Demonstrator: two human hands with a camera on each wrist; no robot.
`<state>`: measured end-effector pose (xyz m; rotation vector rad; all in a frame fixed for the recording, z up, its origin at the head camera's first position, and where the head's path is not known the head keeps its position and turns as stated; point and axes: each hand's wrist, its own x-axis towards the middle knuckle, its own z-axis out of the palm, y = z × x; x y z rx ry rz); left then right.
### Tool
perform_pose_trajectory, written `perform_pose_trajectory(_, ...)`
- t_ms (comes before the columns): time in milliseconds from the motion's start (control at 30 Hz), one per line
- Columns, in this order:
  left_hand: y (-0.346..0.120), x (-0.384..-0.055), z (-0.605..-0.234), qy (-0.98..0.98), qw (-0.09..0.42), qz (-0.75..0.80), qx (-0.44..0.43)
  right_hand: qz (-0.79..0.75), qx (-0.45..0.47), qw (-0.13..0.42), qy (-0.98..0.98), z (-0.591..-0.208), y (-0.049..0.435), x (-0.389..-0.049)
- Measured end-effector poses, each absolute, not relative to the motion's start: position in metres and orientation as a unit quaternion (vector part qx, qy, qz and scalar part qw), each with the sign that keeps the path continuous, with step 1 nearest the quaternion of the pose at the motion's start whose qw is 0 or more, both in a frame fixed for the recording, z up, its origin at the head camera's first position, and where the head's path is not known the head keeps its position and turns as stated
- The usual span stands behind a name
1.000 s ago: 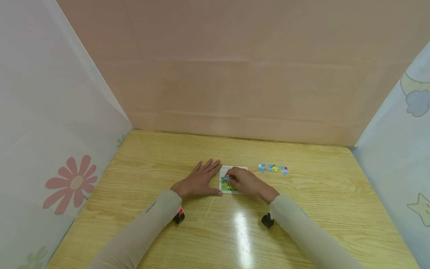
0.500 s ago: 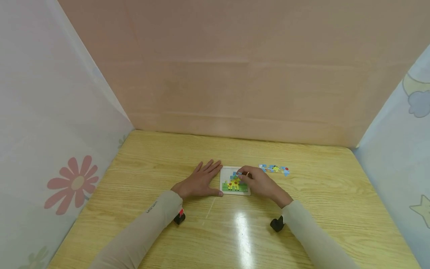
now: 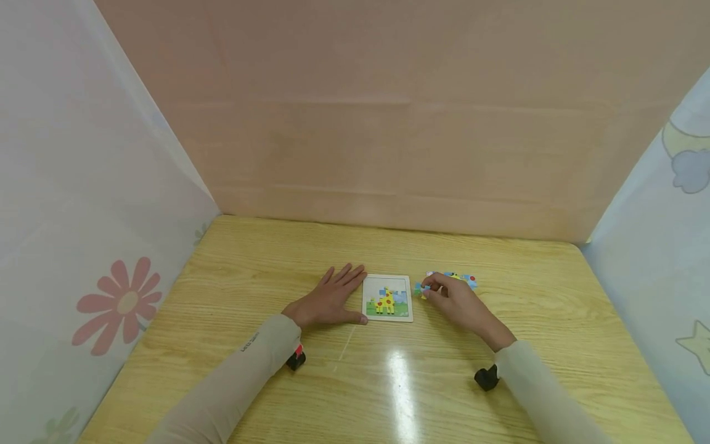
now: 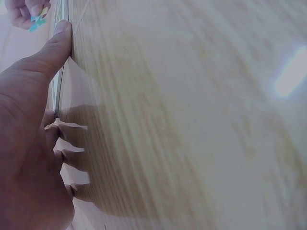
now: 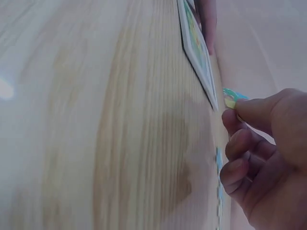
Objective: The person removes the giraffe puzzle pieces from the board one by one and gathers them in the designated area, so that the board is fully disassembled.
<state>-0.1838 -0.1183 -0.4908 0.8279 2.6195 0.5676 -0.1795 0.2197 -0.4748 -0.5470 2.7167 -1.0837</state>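
Observation:
A square puzzle board (image 3: 387, 277) with a white frame lies on the table, showing a yellow giraffe on green and blue pieces in its lower part. My left hand (image 3: 331, 299) lies flat beside its left edge, fingers spread, the thumb at the lower left corner. Just right of the board, my right hand (image 3: 457, 302) pinches a small blue, green and yellow puzzle piece (image 3: 420, 290) between thumb and forefinger. In the right wrist view the puzzle piece (image 5: 231, 98) is held above the table, its far side partly hidden by the thumb.
Several loose puzzle pieces (image 3: 471, 281) lie in a row behind my right hand, which partly covers them. The wooden table (image 3: 355, 394) meets a tan back wall (image 3: 355, 154) and patterned side walls.
My right hand has moved right, from over the board to beside it, with the puzzle piece in its fingers. More of the giraffe picture is uncovered. My left hand has stayed in place.

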Motion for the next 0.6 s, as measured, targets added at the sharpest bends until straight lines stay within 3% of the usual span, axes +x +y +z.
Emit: perform_pose_trajectory(600,-0.120,-0.183,-0.494,0.922,0.159,0.194,0.296,-0.310,-0.185,0.058,0.931,-0.488,0.245,-0.182)
